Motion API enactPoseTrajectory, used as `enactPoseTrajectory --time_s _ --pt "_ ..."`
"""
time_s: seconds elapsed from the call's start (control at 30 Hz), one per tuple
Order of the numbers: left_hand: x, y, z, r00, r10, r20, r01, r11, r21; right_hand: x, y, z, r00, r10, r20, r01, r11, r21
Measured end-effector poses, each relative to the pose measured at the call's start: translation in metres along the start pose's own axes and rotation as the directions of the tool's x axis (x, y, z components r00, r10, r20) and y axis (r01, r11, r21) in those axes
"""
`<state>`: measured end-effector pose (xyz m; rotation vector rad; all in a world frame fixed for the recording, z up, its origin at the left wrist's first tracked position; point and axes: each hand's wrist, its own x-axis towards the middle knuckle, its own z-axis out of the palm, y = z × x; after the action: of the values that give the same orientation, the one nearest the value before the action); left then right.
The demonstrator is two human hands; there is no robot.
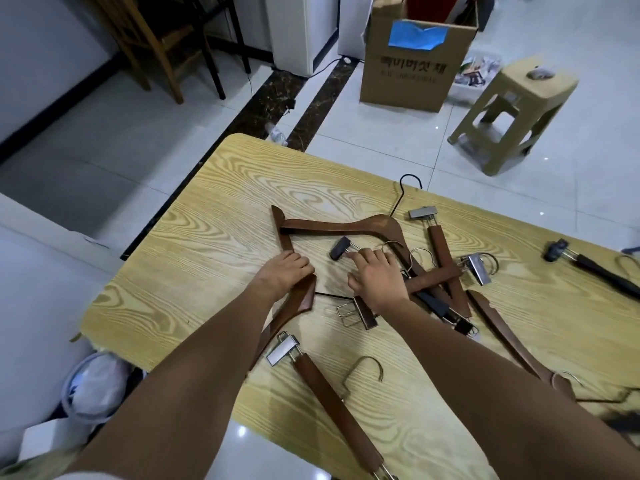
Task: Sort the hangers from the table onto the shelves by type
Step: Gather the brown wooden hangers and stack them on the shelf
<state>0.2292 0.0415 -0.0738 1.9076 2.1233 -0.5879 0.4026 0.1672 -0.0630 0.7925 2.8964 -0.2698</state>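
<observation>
A white tiled floor is seen all round, crossed by two dark marble strips towards 12 o'clock. A cardboard box with a torn blue patch is stood open at 1 o'clock. Just beside it, at 2 o'clock, a beige plastic stool is placed, with a small grey object on its seat. A wooden chair is seen at 11 o'clock, and a white cabinet at 12 o'clock. A plastic bottle is laid on the floor. A bag-lined bin is set at 8 o'clock.
</observation>
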Motion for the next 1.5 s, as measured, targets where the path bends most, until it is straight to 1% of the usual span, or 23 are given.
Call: enactPoseTrajectory --time_s 0.1,0.2,0.3,0.5,0.6,0.73,0.87,0.93,1.0,1.1,1.2,1.33,1.43,1.5 --pt "0.005 0.005 0.000 1.000 -0.010 -0.011 0.010 0.998 0.054 -0.001 0.004 -0.001 1.000 0.005 0.010 -0.005 1.000 0.004" --pt "0.004 0.006 0.001 1.000 0.019 0.002 -0.019 0.993 0.118 0.000 0.006 -0.003 1.000 0.000 0.003 0.000 1.000 0.011" --pt "-0.006 0.003 0.001 0.999 0.033 -0.006 -0.032 0.991 0.128 -0.001 0.007 -0.005 1.000 -0.001 0.004 0.001 1.000 0.008" --pt "-0.034 -0.012 -0.004 0.999 0.016 0.042 -0.022 0.990 0.140 -0.003 0.003 -0.013 0.999 -0.028 -0.019 0.027 0.999 -0.027" --pt "-0.050 -0.023 -0.012 0.999 -0.028 0.036 0.023 0.992 0.123 -0.004 -0.001 -0.020 0.999 -0.032 -0.039 0.031 0.999 -0.024" --pt "-0.072 -0.038 -0.023 0.992 -0.119 0.034 0.113 0.983 0.145 -0.008 -0.005 -0.029 0.999 -0.033 -0.042 0.032 0.999 -0.039" --pt "-0.098 -0.052 -0.036 0.979 -0.203 -0.030 0.205 0.963 0.175 -0.013 -0.010 -0.040 0.999 -0.033 -0.043 0.031 0.999 -0.044" --pt "-0.108 -0.058 -0.043 0.968 -0.250 -0.034 0.252 0.954 0.164 -0.013 -0.012 -0.046 0.998 -0.032 -0.052 0.030 0.998 -0.050" --pt "-0.114 -0.061 -0.050 0.952 -0.304 -0.033 0.306 0.945 0.119 -0.013 -0.014 -0.052 0.997 -0.031 -0.070 0.027 0.998 -0.050" --pt "-0.118 -0.062 -0.061 0.928 -0.373 -0.013 0.374 0.928 0.008 -0.011 -0.014 -0.061 0.996 -0.020 -0.091 0.016 0.999 -0.051" --pt "-0.118 -0.057 -0.067 0.904 -0.427 0.020 0.426 0.895 -0.135 -0.009 -0.010 -0.067 0.994 -0.001 -0.109 -0.005 0.998 -0.055" --pt "-0.114 -0.044 -0.067 0.880 -0.471 0.056 0.453 0.801 -0.392 -0.010 -0.001 -0.068 0.993 0.025 -0.115 -0.032 0.997 -0.065" --pt "-0.108 -0.037 -0.064 0.849 -0.526 0.050 0.475 0.718 -0.508 -0.012 0.008 -0.065 0.994 0.050 -0.094 -0.057 0.996 -0.073" --pt "-0.102 -0.035 -0.061 0.840 -0.542 0.040 0.466 0.680 -0.566 -0.012 0.015 -0.061 0.996 0.071 -0.060 -0.075 0.995 -0.071"
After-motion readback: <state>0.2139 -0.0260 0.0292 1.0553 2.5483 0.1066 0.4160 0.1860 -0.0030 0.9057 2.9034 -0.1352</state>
